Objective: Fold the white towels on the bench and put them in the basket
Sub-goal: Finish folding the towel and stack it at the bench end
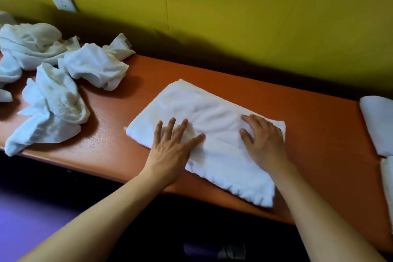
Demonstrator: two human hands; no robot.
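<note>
A folded white towel is laid flat at frame centre on the orange bench, pressed by the left hand and right hand, fingers straight. Crumpled towels are heaped upper left.

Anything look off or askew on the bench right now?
The towel under both hands lies skewed on the bench, its near corner hanging past the front edge. Left hand and right hand press it flat. Crumpled towels at the left are simply unfolded. No basket is in view.
</note>
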